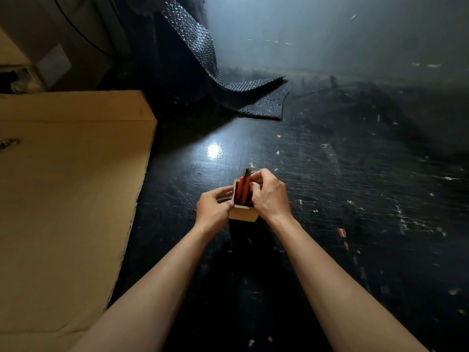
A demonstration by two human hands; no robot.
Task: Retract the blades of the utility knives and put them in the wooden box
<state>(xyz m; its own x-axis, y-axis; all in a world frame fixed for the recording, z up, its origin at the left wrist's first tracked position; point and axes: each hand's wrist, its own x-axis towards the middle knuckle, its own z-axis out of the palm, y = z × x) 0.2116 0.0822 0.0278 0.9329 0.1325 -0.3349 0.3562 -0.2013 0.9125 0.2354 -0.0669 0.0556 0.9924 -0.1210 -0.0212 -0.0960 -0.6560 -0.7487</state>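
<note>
While the left hand (213, 204) braces the box (243, 212) from its left side, thumb and fingers (223, 192) pressed against the wall, the right hand (269, 194) works at the top of the knives (245, 189), its fingers pinched on the upper end of one red handle; the bracing looks meant to keep the small, light box from tipping or sliding on the worktop (330, 186) as a knife is pushed down into it. Standing on end, the knives fill the box's open mouth side by side, red with dark strips, and a dark tip pokes out above the rim next to the right fingertips. Whether that tip is a bare blade or only the nose of a casing I cannot tell, so I cannot say that every blade is drawn in. How many knives are inside is also unclear, since the right hand covers the right half of the opening and the far wall of the box. Something small and pale shows under the left fingers, too blurred to name. No loose knife is visible on the dark, scratched worktop, which suggests the task is near its end. Cardboard (71, 186) lies along the left, cut off by the edge, and a bubble sheet (253, 97) droops at the back, where the light fades
</note>
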